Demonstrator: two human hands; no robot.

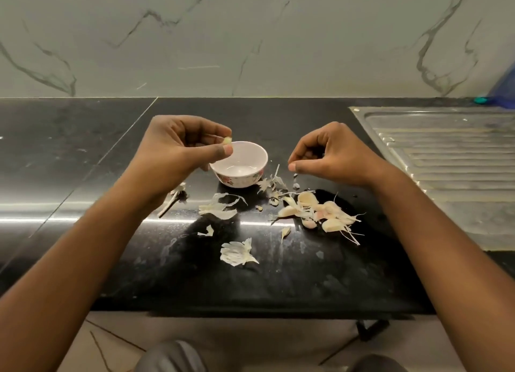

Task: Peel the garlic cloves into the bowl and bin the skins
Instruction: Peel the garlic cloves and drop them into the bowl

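Pinching a garlic clove (pixel 227 141) between thumb and forefinger of the left hand (pixel 178 146), just above the left rim of the bowl (pixel 240 181). Holding the right hand (pixel 331 154) right of the bowl, fingers curled on nothing visible. Lying on the surface (pixel 83 154) in front of the bowl: unpeeled cloves (pixel 320 212), loose skins (pixel 238 253).

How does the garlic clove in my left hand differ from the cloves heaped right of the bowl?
The clove pinched in the left hand looks bare and pale; the heaped cloves wear papery, pink-tinged skins. It is held up near the bowl; they lie on the black counter. Neither is in the bowl yet.
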